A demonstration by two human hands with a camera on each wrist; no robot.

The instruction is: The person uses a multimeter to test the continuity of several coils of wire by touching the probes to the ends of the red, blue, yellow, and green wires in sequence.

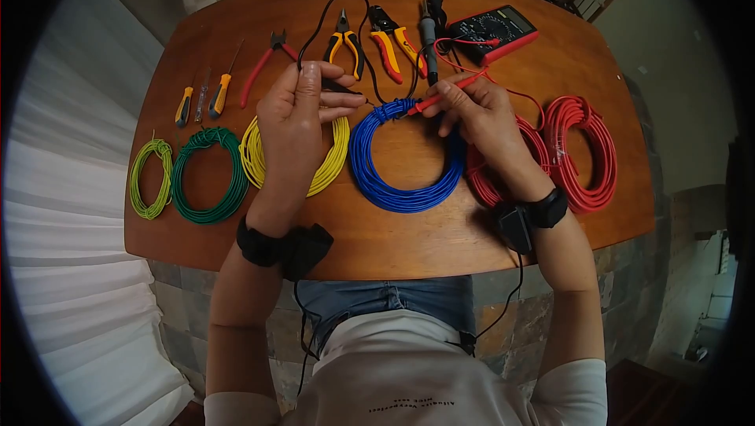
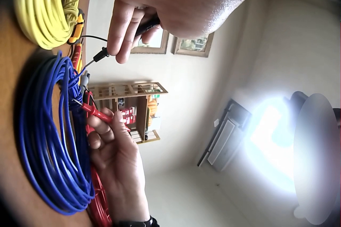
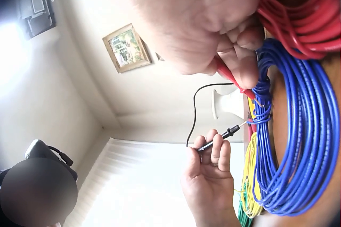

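My left hand (image 1: 291,115) pinches a black test probe (image 3: 217,140) whose metal tip reaches the tied top of a blue wire coil (image 1: 407,200). From the other side, my right hand (image 1: 484,115) holds a red test probe (image 2: 97,112), its tip at the same bundled strands. In the right wrist view both tips are close together by the blue wire. The probes' leads run toward a red and black multimeter (image 1: 497,31) at the back right. A yellow wire coil (image 1: 340,151) lies partly hidden behind my left hand, and a red wire coil (image 1: 481,178) under my right.
Needle-nose pliers (image 1: 344,41), wire strippers (image 1: 389,45) and a soldering iron (image 1: 428,37) lie along the back. Red-handled cutters (image 1: 258,72) and screwdrivers (image 1: 222,94) sit left. A green coil (image 1: 182,182), a yellow-green coil (image 1: 140,178) and another red coil (image 1: 604,159) flank the middle.
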